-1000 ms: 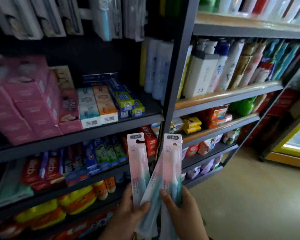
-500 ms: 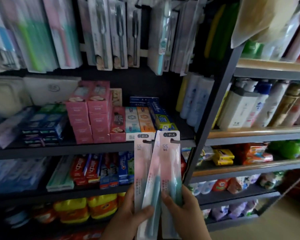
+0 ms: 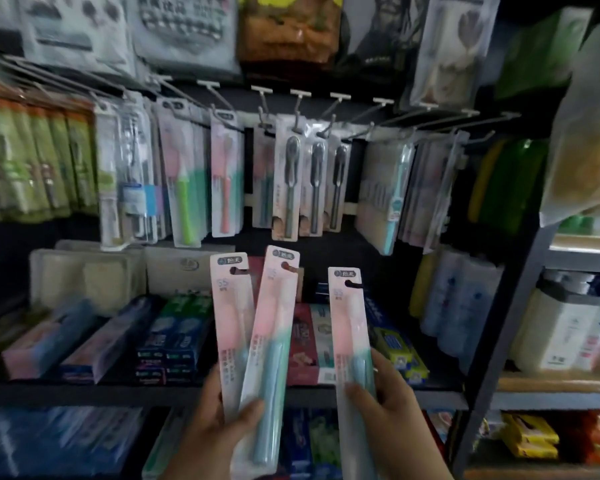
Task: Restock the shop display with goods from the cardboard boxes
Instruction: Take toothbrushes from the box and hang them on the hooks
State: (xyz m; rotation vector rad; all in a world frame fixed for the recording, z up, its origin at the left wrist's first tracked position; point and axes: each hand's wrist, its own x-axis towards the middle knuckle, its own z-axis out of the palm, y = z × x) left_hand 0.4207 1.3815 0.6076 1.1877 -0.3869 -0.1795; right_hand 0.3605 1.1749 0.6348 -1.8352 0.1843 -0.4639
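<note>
My left hand (image 3: 219, 424) grips two pink-and-teal toothbrush packs (image 3: 257, 327) fanned upright in front of the shelf. My right hand (image 3: 388, 403) holds a third toothbrush pack (image 3: 349, 327) of the same kind, apart from the other two. Above them a row of metal pegs (image 3: 298, 102) carries hanging toothbrush packs (image 3: 291, 185); one pink-and-teal pack (image 3: 224, 181) of the same look hangs left of centre. No cardboard box is in view.
Toothpaste boxes (image 3: 174, 337) lie on the dark shelf (image 3: 84, 389) behind the packs. White bottles (image 3: 461, 306) stand at the right beside a dark upright post (image 3: 499, 323). Bagged goods (image 3: 288, 26) hang along the top.
The view has tilted up from the lower shelves to the peg row. My right hand has drawn one pack away to the right from the two in my left hand.
</note>
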